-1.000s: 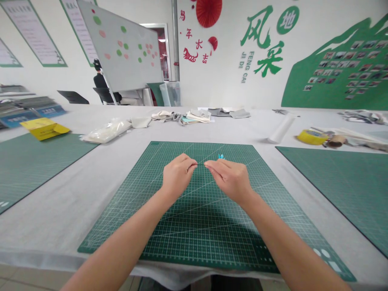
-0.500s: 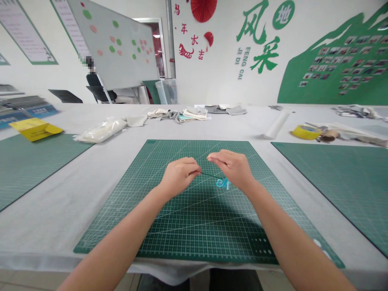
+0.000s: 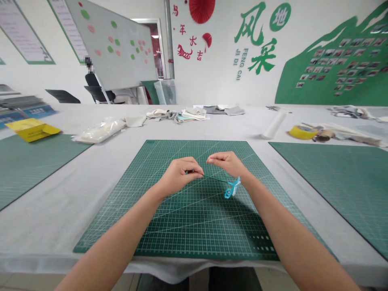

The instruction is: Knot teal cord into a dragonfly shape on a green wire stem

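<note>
My left hand (image 3: 183, 174) pinches a thin dark green stem (image 3: 216, 178) between thumb and fingertips. The stem points right and slightly down, and at its far end sits a light blue curled piece (image 3: 232, 188) with a whitish part, under my right wrist. My right hand (image 3: 226, 161) is closed in a pinch just right of my left fingertips, above the stem and apart from it. Whatever its fingers hold, if anything, is too small to make out. Both hands are over the green cutting mat (image 3: 194, 238), which has a white grid.
More cutting mats lie left (image 3: 39, 169) and right (image 3: 333, 173). A filled plastic bag (image 3: 100, 130), a yellow folded card (image 3: 33, 129), fabric scraps (image 3: 194, 113), a white roll (image 3: 275, 124) and yellow tape (image 3: 303, 132) lie farther back. A person (image 3: 91, 79) is behind the table.
The blue piece has swung right and downward and is turned differently, with more of the stem showing. My left hand has moved slightly right; my right hand stays pinched, its wrist tilted a little.
</note>
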Tool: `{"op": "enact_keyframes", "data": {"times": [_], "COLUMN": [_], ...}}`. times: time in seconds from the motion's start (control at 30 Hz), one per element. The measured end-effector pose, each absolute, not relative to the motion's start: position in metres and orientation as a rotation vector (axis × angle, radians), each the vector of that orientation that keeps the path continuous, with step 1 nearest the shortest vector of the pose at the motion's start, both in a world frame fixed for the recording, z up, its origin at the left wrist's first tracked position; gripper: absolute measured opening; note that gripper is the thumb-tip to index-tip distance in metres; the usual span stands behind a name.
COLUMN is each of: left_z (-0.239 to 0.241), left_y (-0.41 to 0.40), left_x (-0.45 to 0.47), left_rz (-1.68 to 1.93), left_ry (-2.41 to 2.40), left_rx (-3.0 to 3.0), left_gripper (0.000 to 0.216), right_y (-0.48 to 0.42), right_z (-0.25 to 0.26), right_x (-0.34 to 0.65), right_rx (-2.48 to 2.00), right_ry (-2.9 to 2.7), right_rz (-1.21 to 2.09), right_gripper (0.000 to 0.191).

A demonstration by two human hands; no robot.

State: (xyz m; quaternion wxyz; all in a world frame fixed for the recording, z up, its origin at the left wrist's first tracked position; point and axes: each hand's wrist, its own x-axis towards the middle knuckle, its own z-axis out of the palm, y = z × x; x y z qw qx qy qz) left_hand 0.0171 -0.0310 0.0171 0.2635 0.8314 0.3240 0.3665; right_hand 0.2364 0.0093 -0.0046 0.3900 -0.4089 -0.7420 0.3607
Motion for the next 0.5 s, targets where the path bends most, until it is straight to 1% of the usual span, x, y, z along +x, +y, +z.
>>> {"op": "enact_keyframes", "data": {"times": [0.2, 0.27, 0.37, 0.5], "left_z": [0.011, 0.007, 0.001, -0.002], "left_y": [-0.022, -0.019, -0.013, -0.009], "left_x": [0.015, 0.014, 0.011, 0.009], "left_rz": [1.245, 1.304, 1.381, 1.421], "left_ry": [1.081, 1.159, 1.236, 1.344], "left_rx": [2.056, 1.978, 1.873, 1.836], "left_gripper": [0.007, 0.008, 0.009, 0.009], "right_y": [0.014, 0.011, 0.002, -0.013], "right_z": [-0.029, -0.033, -0.032, -0.022], "right_x": [0.217, 0.210, 0.202, 0.194], "right_rx": [-1.086, -1.072, -1.086, -1.079], "right_ry": [-1.785, -1.823, -1.930, -2.069], "right_rz": [1.042, 1.037, 0.940, 0.748], "right_gripper": [0.026, 0.025, 0.020, 0.020]}}
